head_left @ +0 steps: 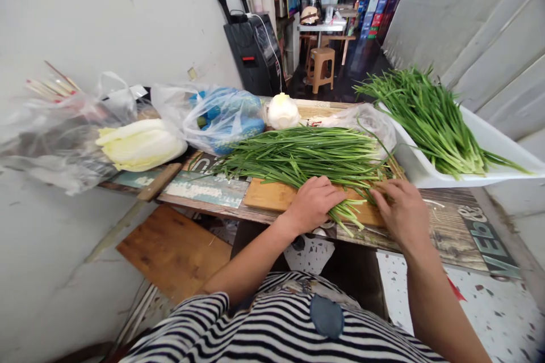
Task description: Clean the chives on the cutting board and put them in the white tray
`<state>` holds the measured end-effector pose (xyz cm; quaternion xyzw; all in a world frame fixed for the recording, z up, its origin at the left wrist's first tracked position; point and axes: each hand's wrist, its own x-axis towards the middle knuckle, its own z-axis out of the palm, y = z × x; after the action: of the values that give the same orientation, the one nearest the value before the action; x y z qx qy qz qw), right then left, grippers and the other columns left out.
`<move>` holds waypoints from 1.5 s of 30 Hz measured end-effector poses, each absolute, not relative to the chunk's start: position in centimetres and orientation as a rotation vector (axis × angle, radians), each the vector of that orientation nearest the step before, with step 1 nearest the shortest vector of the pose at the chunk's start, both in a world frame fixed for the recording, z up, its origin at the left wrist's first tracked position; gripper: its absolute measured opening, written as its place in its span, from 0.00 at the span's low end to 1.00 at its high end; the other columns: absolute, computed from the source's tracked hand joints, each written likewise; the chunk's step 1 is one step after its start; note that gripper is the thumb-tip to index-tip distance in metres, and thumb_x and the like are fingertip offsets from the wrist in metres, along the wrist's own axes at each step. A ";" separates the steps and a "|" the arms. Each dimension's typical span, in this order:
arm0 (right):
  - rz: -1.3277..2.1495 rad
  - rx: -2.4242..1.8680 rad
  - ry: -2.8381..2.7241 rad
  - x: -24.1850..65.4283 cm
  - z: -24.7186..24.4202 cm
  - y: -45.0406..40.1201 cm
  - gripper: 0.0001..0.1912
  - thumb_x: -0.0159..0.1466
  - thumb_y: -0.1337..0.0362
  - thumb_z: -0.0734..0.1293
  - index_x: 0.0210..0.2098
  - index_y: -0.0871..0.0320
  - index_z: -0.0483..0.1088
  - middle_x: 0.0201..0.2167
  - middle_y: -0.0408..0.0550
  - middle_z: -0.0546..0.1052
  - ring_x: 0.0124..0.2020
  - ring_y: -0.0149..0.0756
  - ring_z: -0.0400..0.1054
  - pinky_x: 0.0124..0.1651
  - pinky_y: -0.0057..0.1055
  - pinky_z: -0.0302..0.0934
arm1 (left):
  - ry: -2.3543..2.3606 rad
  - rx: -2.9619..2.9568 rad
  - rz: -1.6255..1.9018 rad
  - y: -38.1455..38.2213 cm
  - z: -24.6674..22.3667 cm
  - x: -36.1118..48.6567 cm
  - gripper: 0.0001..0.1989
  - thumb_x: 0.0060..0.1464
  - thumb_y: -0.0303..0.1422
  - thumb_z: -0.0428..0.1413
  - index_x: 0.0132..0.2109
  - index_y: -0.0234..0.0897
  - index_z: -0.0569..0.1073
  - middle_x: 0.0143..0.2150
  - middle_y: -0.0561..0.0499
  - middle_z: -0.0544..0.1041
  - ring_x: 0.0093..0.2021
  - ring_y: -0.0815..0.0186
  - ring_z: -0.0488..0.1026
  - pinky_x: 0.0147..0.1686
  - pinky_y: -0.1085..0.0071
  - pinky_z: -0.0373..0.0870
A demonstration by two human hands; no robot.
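Note:
A large pile of garlic chives (306,150) lies across a wooden cutting board (266,194). My left hand (314,204) is closed round a small bunch at the board's near edge, and the pale stem ends stick out to its right. At the right end of the pile, my right hand (402,212) has its fingers bent and pressed against the chive stems. Its fingertips are partly hidden among them. More chives (426,119) rest in a white plastic tub (502,130) at the right.
Along the table's back stand a bagged blue bundle (230,116), a white cabbage piece (283,110) and a crumpled clear bag (366,122). A napa cabbage (142,144) and a knife (136,210) lie at the left. Walls flank both sides; a stool (320,68) stands beyond.

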<state>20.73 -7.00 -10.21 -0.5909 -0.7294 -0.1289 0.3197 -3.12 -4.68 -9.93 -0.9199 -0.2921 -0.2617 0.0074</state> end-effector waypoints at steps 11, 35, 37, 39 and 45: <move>-0.325 -1.460 -1.997 19.8 -9.6 -7.3 0.13 0.69 0.62 0.62 0.48 0.60 0.74 0.38 0.53 0.78 0.39 0.42 0.70 0.42 0.37 0.65 | -0.843 -2.811 -0.904 -4.8 -9.8 -3.2 0.11 0.65 0.31 0.50 0.49 0.37 0.75 0.47 0.50 0.79 0.46 0.62 0.66 0.43 0.64 0.59; -0.308 -1.389 -2.329 20.3 -8.6 -3.3 0.14 0.69 0.64 0.60 0.36 0.61 0.76 0.32 0.54 0.76 0.37 0.44 0.66 0.43 0.41 0.61 | -0.850 -2.853 -0.712 -4.8 -9.7 -3.3 0.13 0.64 0.29 0.48 0.51 0.37 0.74 0.41 0.47 0.78 0.43 0.62 0.67 0.42 0.64 0.59; -0.286 -1.316 -2.258 20.2 -8.3 -4.1 0.14 0.69 0.63 0.60 0.36 0.61 0.76 0.33 0.53 0.77 0.37 0.43 0.67 0.42 0.40 0.62 | -0.832 -2.814 -0.748 -4.9 -9.7 -3.2 0.13 0.65 0.29 0.48 0.51 0.37 0.74 0.44 0.47 0.78 0.44 0.63 0.67 0.42 0.64 0.59; -0.197 -1.255 -2.122 19.7 -8.1 -5.5 0.11 0.68 0.63 0.62 0.37 0.59 0.76 0.34 0.52 0.78 0.37 0.41 0.69 0.43 0.39 0.64 | -0.809 -2.754 -0.792 -5.0 -9.7 -3.1 0.13 0.66 0.30 0.46 0.49 0.37 0.74 0.47 0.47 0.78 0.44 0.64 0.67 0.42 0.65 0.59; 0.126 -1.257 -1.743 17.4 -8.1 -8.9 0.05 0.65 0.63 0.66 0.34 0.56 0.74 0.34 0.47 0.78 0.37 0.37 0.72 0.44 0.35 0.66 | -0.819 -2.617 -0.916 -5.3 -10.0 -2.9 0.15 0.69 0.32 0.42 0.48 0.37 0.74 0.47 0.47 0.77 0.42 0.65 0.68 0.41 0.67 0.61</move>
<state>17.36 -8.93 -8.13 -0.5140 -0.7128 0.0514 0.4744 -2.90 -5.28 -9.96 -0.8981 -0.2809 -0.3143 0.1251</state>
